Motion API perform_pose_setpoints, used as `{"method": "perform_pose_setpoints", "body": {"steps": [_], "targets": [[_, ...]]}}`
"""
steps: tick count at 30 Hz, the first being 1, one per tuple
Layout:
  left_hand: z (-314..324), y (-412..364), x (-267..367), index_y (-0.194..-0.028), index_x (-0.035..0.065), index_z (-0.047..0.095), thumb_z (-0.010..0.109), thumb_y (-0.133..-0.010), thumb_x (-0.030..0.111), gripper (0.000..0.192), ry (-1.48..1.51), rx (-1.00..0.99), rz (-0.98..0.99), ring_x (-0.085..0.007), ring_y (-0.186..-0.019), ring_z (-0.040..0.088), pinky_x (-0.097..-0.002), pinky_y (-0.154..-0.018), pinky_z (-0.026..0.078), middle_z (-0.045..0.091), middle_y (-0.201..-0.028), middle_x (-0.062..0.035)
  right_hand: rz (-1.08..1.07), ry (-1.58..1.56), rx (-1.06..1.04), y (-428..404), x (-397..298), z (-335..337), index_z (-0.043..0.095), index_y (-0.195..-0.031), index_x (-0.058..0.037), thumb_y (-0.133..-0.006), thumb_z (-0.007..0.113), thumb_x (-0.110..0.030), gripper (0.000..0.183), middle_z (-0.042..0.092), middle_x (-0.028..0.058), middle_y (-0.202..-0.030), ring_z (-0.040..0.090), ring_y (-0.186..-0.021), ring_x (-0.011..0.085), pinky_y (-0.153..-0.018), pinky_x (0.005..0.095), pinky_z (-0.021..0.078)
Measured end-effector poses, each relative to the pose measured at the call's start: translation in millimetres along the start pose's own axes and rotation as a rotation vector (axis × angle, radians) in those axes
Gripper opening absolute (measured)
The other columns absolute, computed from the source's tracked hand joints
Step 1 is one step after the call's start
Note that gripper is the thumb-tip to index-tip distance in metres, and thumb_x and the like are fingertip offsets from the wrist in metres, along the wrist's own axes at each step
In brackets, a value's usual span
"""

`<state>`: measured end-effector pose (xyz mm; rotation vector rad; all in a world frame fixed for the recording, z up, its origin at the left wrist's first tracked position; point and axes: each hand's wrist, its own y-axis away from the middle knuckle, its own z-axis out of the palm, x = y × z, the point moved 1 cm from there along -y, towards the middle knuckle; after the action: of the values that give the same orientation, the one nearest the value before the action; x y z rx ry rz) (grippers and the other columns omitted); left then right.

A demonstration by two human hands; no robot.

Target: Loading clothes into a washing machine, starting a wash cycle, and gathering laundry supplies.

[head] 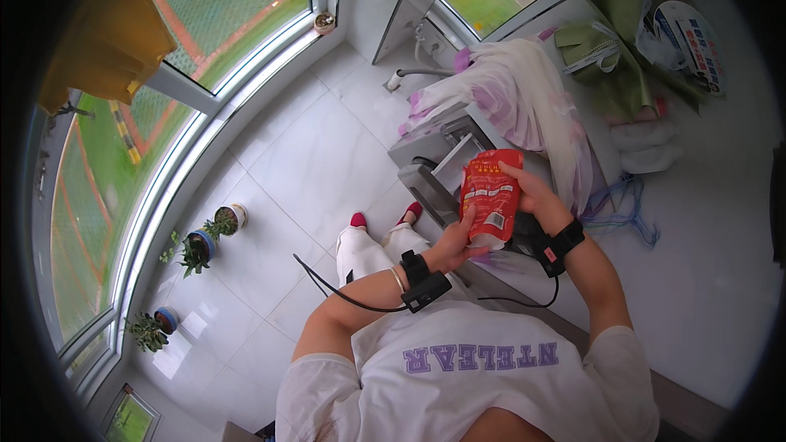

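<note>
Both hands grip a red plastic pouch [491,199], printed with writing and a barcode. My left hand [453,244] has its lower left edge, thumb across the front. My right hand [533,191] holds the upper right edge, thumb on the printed side. A pale, see-through patch shows at the pouch's lower end. Right under the pouch is a pulled-out drawer [457,159] with a white compartment and a dark grey front, on what looks like a washing machine [424,142]. Part of the drawer is hidden behind the pouch and hands.
A white and lilac tulle cover [522,86] drapes over the machine. A grey hose [424,72] runs to the floor behind it. Green wrapping [614,55] and blue strings [632,209] lie on the white counter [688,270]. Potted plants [196,252] stand by the windows at left.
</note>
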<state>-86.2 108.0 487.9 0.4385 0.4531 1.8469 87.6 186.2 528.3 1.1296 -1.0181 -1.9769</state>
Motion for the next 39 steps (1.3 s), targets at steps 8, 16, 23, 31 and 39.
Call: {"method": "perform_pose_setpoints", "body": {"steps": [8,16,23,31,39], "targets": [[5.2,-9.9,-11.5,-0.095,0.0092,0.051,0.043,-0.081,0.054,0.047,0.048,0.278,0.116,-0.0119,-0.066,0.056,-0.0214,-0.043,0.045,0.057,-0.079,-0.0013,0.086,0.062,-0.080,4.6,20.0,19.4,0.042,-0.116,-0.0017,-0.084,0.051,-0.023,0.039,0.051,0.0151,-0.111,0.052,-0.100,0.0263,-0.087,0.0395,0.0429],[17.8,-11.8,6.2,-0.071,0.0104,0.048,0.037,-0.088,0.043,0.039,0.089,0.343,0.257,-0.0109,-0.037,0.041,-0.0214,-0.031,0.028,0.047,-0.054,0.0003,-0.135,0.327,0.062,-19.7,32.4,7.4,0.045,-0.110,0.0015,-0.087,0.047,-0.024,0.035,0.058,0.0125,-0.097,0.060,-0.081,0.0206,-0.070,0.0322,0.0502],[12.7,-11.7,5.9,-0.100,0.0076,0.050,0.033,-0.087,0.049,0.047,-0.006,0.285,0.206,-0.0170,-0.071,0.057,-0.0274,-0.047,0.047,0.058,-0.086,-0.0061,-0.235,0.583,0.329,-11.4,32.9,13.8,0.053,-0.098,0.0000,-0.087,0.047,-0.022,0.026,0.060,0.0081,-0.085,0.059,-0.072,0.0158,-0.062,0.0280,0.0477],[13.9,8.2,18.3,-0.123,0.0104,0.037,0.024,-0.087,0.053,0.057,0.016,0.046,0.031,-0.0263,-0.105,0.049,-0.0444,-0.084,0.042,0.048,-0.118,-0.0088,-0.171,0.424,0.115,5.5,6.1,-5.3,0.048,-0.107,-0.0024,-0.085,0.050,-0.025,0.032,0.059,0.0095,-0.096,0.060,-0.080,0.0180,-0.070,0.0293,0.0490],[10.6,-0.8,36.2,-0.120,0.0096,0.039,0.028,-0.090,0.043,0.046,0.239,-0.048,0.165,-0.0228,-0.100,0.052,-0.0398,-0.086,0.042,0.050,-0.115,-0.0068,0.012,0.391,0.000,12.9,-6.9,-0.4,0.046,-0.112,-0.0029,-0.088,0.043,-0.032,0.038,0.055,0.0106,-0.107,0.056,-0.093,0.0189,-0.082,0.0302,0.0447]]}}
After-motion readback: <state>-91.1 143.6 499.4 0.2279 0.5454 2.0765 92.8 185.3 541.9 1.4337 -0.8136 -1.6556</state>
